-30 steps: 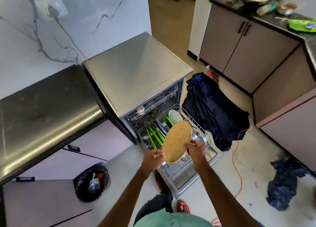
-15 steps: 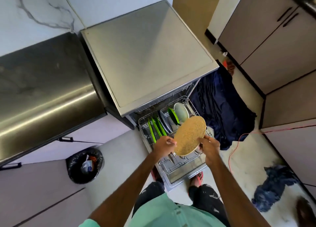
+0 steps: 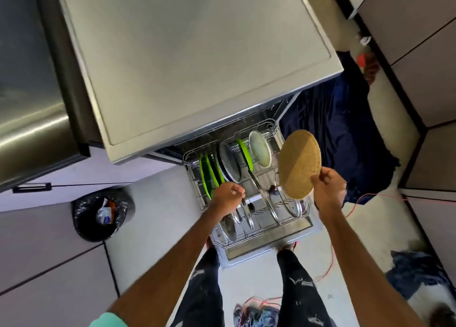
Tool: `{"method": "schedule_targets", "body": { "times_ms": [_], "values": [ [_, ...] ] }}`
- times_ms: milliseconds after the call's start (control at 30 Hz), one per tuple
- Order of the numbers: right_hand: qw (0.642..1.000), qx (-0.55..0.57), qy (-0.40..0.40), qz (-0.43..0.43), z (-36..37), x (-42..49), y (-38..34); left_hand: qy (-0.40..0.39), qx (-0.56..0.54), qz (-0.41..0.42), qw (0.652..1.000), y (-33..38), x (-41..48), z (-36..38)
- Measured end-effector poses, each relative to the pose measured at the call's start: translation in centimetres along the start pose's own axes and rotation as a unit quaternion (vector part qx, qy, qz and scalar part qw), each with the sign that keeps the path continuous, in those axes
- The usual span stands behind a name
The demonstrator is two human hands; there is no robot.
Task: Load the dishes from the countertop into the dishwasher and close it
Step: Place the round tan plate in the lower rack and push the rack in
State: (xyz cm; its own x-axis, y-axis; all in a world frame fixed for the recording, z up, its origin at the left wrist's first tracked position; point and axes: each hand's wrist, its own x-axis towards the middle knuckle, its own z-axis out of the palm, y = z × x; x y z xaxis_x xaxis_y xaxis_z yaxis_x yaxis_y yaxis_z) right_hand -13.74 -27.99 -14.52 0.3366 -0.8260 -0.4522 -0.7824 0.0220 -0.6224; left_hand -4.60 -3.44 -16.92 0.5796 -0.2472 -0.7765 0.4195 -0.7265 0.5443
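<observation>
A round tan speckled plate [image 3: 299,162] is held upright by its right edge in my right hand [image 3: 329,187], above the right side of the pulled-out lower rack [image 3: 299,222] of the open dishwasher [image 3: 187,55]. My left hand [image 3: 228,196] is closed down in the rack's left middle, among the dishes; whether it grips one I cannot tell. Green plates [image 3: 206,175], a dark-rimmed plate [image 3: 229,161], another green plate [image 3: 245,154] and a pale plate [image 3: 259,153] stand in the rack's back rows. Glass lids [image 3: 270,204] and a pan lie toward the front.
A dark blue cloth [image 3: 345,134] lies on the floor right of the dishwasher, with a red cord [image 3: 365,197] running past it. A black bin [image 3: 102,214] stands at the left by the cabinets. The steel countertop [image 3: 29,99] is at the left. My legs straddle the open door [image 3: 259,249].
My left hand has let go of the tan plate and dropped into the rack. The right hand alone now holds the plate, shifted right. My head has leaned further over the dishwasher.
</observation>
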Motion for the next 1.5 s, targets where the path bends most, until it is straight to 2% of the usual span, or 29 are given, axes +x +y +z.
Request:
{"method": "schedule_targets", "body": {
  "times_ms": [200, 367, 533, 700, 933, 1100, 1200, 1333, 1500],
  "values": [
    [0.987, -0.11, 0.01, -0.118, 3.7, 10.8, 3.2, 0.038, -0.014, -0.003, 0.999, -0.5, 7.5, 7.4],
    [0.984, -0.084, -0.037, -0.152, 9.4, 16.4, 5.5, 0.094, 0.0, 0.024, 0.995, -0.3, 12.7, 11.4],
    [0.973, -0.112, -0.076, -0.185, 14.2, 19.5, 5.3, 0.126, -0.021, 0.052, 0.99, 0.3, 15.8, 13.1],
    [0.963, -0.17, -0.101, -0.182, 17.6, 21.6, 4.8, 0.114, -0.052, 0.045, 0.991, 0.1, 16.4, 13.8],
    [0.961, -0.185, -0.11, -0.17, 18.9, 22.8, 4.7, 0.104, -0.09, 0.011, 0.99, -1.6, 16.3, 13.5],
    [0.942, -0.246, -0.178, -0.142, 18.9, 25.4, 6.9, 0.106, -0.082, 0.005, 0.991, -2.1, 16.4, 13.0],
    [0.941, -0.274, -0.159, -0.121, 19.0, 25.9, 8.4, 0.101, -0.084, 0.009, 0.991, -2.1, 16.8, 12.9],
    [0.948, -0.261, -0.138, -0.115, 18.9, 26.5, 9.3, 0.091, -0.078, 0.015, 0.993, -2.0, 17.2, 12.9],
    [0.947, -0.225, -0.182, -0.138, 18.5, 26.3, 9.8, 0.087, -0.078, 0.007, 0.993, -1.4, 16.8, 13.2]
  ]
}}
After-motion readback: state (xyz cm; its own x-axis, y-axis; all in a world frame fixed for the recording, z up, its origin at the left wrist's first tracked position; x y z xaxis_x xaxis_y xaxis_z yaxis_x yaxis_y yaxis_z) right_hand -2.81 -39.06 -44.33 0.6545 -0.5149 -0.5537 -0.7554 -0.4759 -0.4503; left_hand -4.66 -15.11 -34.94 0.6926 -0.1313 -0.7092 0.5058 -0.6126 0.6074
